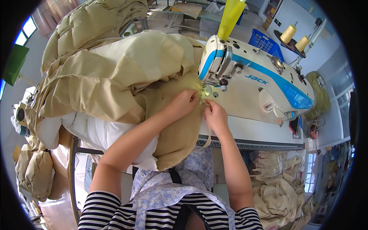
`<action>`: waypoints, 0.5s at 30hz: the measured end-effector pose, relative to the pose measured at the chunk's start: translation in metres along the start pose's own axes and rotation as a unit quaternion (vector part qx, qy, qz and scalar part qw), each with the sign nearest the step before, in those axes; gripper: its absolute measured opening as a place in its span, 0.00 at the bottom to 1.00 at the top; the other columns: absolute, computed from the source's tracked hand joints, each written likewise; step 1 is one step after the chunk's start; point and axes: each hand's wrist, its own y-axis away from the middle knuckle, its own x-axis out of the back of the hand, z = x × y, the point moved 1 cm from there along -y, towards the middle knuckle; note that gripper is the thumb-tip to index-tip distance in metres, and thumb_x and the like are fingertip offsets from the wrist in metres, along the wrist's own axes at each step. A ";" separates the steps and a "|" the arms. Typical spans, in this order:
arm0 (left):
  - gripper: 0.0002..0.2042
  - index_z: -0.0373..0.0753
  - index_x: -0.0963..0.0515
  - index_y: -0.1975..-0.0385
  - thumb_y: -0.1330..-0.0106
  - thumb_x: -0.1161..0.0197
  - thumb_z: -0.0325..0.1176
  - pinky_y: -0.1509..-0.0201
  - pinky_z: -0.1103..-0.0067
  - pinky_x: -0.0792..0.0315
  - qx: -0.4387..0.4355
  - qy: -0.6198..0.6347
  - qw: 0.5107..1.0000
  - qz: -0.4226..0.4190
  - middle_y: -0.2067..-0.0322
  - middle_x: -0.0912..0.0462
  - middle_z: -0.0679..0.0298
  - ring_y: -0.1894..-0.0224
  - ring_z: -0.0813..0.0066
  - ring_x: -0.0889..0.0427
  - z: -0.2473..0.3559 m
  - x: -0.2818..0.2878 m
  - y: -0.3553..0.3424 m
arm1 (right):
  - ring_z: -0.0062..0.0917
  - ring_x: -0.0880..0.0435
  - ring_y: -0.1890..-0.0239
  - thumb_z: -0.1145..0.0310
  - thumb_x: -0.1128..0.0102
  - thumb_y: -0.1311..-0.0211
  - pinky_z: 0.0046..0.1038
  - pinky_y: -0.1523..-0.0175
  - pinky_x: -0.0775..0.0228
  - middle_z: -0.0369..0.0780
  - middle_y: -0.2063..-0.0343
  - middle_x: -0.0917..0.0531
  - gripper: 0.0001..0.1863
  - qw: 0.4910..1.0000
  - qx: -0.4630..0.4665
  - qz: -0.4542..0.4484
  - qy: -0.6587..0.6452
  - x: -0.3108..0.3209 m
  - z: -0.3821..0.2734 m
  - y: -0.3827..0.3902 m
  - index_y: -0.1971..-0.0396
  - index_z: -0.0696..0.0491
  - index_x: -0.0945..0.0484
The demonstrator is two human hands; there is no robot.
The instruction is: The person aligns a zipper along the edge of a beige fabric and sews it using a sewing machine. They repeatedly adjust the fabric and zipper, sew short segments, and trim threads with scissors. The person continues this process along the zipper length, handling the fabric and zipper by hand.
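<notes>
A white and blue sewing machine (249, 71) stands on the table, its lit needle area beside my hands. My left hand (184, 102) is closed, with curled fingers at the edge of the khaki fabric (174, 128), just left of the presser foot. Close in front of the foot, my right hand (216, 117) pinches a narrow beige strip (209, 138), whose loose end hangs over the table's front edge. A bulky, puffy khaki garment (92, 96) with white lining (103, 130) spreads out from this fabric to the left. My fingers partly hide the strip where it meets the fabric.
Yellow thread cones (288, 34) stand behind the machine near a blue plastic basket (266, 44). A ruler strip (264, 145) runs along the table's front edge. Beige cloth pieces (280, 195) are heaped below right; another puffy khaki bundle (36, 174) lies at left.
</notes>
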 end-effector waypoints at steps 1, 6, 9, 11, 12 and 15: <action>0.17 0.27 0.23 0.45 0.29 0.41 0.30 0.58 0.74 0.20 0.048 0.083 0.995 -0.024 0.58 0.16 0.54 0.60 0.68 0.15 0.000 -0.002 -0.005 | 0.27 0.19 0.78 0.69 0.44 0.35 0.30 0.69 0.26 0.41 0.75 0.17 0.21 0.989 -0.069 -0.023 -0.126 0.004 0.002 -0.003 0.44 0.62 0.22; 0.19 0.25 0.27 0.41 0.25 0.44 0.32 0.67 0.82 0.20 0.133 0.329 0.930 -0.097 0.62 0.16 0.60 0.64 0.75 0.16 -0.003 -0.011 -0.019 | 0.15 0.28 0.81 0.71 0.50 0.28 0.21 0.74 0.34 0.32 0.81 0.25 0.20 0.936 -0.090 -0.048 -0.338 0.007 0.001 0.002 0.41 0.64 0.26; 0.17 0.26 0.24 0.45 0.27 0.42 0.30 0.66 0.79 0.20 0.136 0.296 0.942 -0.086 0.63 0.16 0.58 0.65 0.75 0.16 -0.009 -0.012 -0.019 | 0.16 0.26 0.80 0.69 0.49 0.27 0.23 0.74 0.32 0.34 0.80 0.23 0.21 0.965 -0.059 -0.023 -0.255 -0.001 0.000 0.007 0.39 0.63 0.26; 0.12 0.27 0.20 0.54 0.32 0.41 0.28 0.66 0.73 0.21 0.068 0.186 0.980 -0.031 0.65 0.15 0.52 0.68 0.68 0.14 -0.011 -0.012 -0.018 | 0.16 0.24 0.79 0.68 0.48 0.27 0.25 0.72 0.31 0.36 0.79 0.21 0.22 0.993 -0.050 0.010 -0.106 -0.006 -0.002 0.010 0.37 0.61 0.27; 0.09 0.28 0.18 0.59 0.34 0.40 0.27 0.66 0.71 0.21 0.036 0.129 0.991 -0.001 0.66 0.14 0.49 0.70 0.64 0.13 -0.012 -0.012 -0.018 | 0.27 0.18 0.78 0.66 0.46 0.29 0.33 0.69 0.27 0.43 0.79 0.17 0.22 0.999 -0.018 0.030 -0.017 -0.009 -0.005 0.012 0.38 0.57 0.26; 0.07 0.29 0.18 0.65 0.35 0.36 0.28 0.63 0.70 0.23 0.007 0.080 0.997 0.014 0.66 0.16 0.55 0.68 0.69 0.16 -0.016 -0.014 -0.016 | 0.40 0.15 0.75 0.65 0.46 0.31 0.40 0.66 0.25 0.48 0.80 0.16 0.21 0.989 0.019 0.044 0.139 -0.014 -0.013 0.018 0.40 0.54 0.23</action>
